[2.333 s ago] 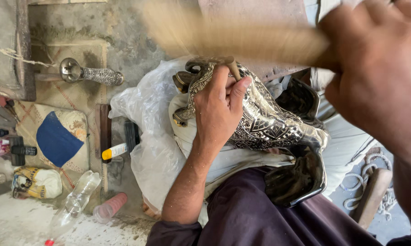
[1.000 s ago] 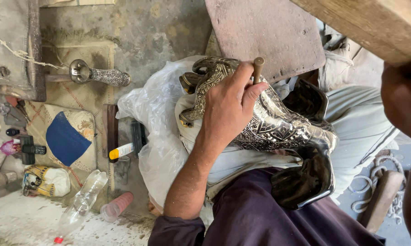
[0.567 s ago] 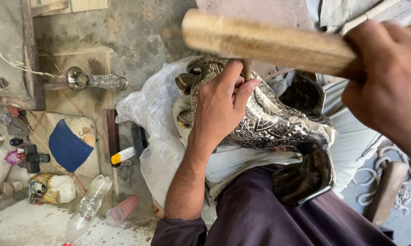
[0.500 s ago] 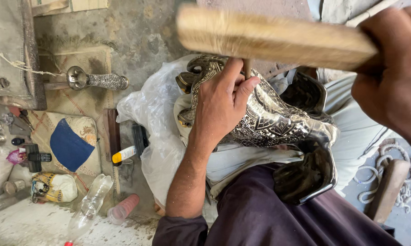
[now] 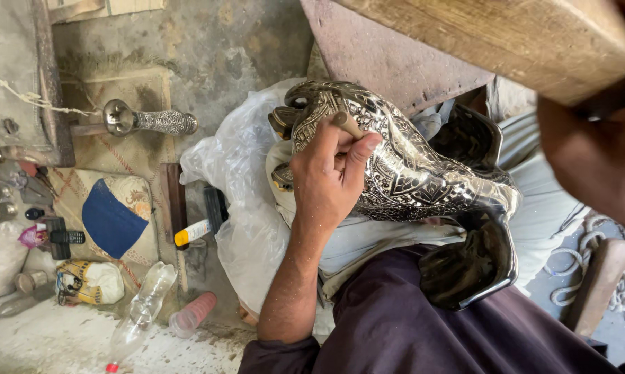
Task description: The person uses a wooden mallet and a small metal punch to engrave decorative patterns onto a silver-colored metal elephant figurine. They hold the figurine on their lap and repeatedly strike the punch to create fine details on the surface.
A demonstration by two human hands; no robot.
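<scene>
While engraved metal vessel [image 5: 409, 173] was steadied on lap, punch [image 5: 347, 125] was pinched against it by left hand [image 5: 329, 176]. Wooden mallet [image 5: 506, 34], clenched in right hand [image 5: 596, 159], was raised again since last blow; chasing continued.

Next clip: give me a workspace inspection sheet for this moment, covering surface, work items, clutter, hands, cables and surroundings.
Surface: dusty concrete floor; the work rests on the person's lap over a clear plastic sheet.
Work items: embossed silver vessel; thin punch set against it; wooden mallet raised above.
Clutter: blue and cream cushion, empty plastic bottle, pink cup, yellow-capped tube, ornate metal handle.
Hands: left hand, grip closed on the punch; right hand, grip closed on the mallet, partly out of frame.
Cables: string at upper left; coiled rope at right.
Surroundings: reddish board behind the vessel.
</scene>
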